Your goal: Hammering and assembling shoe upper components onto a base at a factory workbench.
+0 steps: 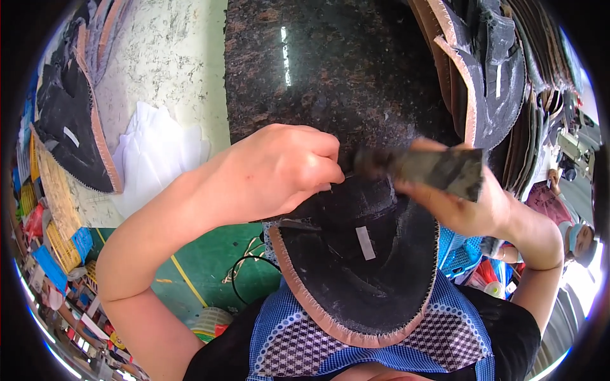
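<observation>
Gripping a dark, motion-blurred tool (445, 173) with a broad flat end, the fingers of my right hand (470, 206) are wrapped closely around it, just above the upper part of the black piece (340, 279). My left hand (273, 168) sits across from it with its fingers curled in at that same upper part; the fingertips are partly hidden in my head view, so I cannot tell whether they pinch anything. The black piece has its upper part at the near edge of a dark, glossy slab (337, 76), and its rounded end reaches down over a blue checked apron (273, 317). I can make out a tan border (321, 324) with stitches along its curve and a small white strip (365, 243) near its middle. To the left I have a pale, scuffed desk (168, 47) bearing a heap of thin white sheets (155, 149), with a similar black piece lying beside the heap. On my right, more tan-edged pieces (502, 82) are stacked beside the slab. Below the desk I see green floor (187, 257), and far right a co-worker (542, 198).
</observation>
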The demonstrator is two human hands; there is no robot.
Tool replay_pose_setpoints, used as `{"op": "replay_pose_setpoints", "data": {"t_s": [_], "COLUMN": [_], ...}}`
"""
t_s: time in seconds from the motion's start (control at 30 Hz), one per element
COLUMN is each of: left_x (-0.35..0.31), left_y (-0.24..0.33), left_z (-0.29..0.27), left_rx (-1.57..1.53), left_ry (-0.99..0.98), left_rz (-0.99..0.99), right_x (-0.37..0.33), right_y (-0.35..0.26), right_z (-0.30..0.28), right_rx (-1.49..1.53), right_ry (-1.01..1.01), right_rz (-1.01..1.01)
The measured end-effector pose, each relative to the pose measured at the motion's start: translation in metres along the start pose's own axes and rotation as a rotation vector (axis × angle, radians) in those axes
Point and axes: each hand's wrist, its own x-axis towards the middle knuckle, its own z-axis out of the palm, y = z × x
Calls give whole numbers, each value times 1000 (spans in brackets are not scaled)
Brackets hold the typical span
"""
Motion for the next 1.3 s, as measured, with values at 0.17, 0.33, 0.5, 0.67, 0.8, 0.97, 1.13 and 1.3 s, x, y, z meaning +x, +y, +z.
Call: {"op": "replay_pose_setpoints", "data": {"t_s": [0.17,0.33,0.5,0.67,0.8,0.97,1.13,1.3], "left_x": [-5,-18,-25,-34,-40,-51,-54,-55], "left_y": [12,18,11,22,34,29,38,47], "left_z": [4,14,9,23,41,49,69,74], "left_rx": [169,293,34,211,345,302,327,410], "left_ry": [-27,125,150,223,386,494,645,693], "left_rz": [80,116,-26,-21,-26,-86,-146,-225], "right_x": [1,7,4,7,8,12,15,24], "right_y": [-28,-24,-18,-29,-18,-20,-25,-28], "right_z": [-13,-6,0,1,9,7,9,3], "right_rx": [-136,-66,-93,-160,-22,-25,-76,18], "right_ry": [-261,-164,-236,-195,-81,-227,-160,-158], "right_rz": [75,76,126,38,93,40,3,-30]}}
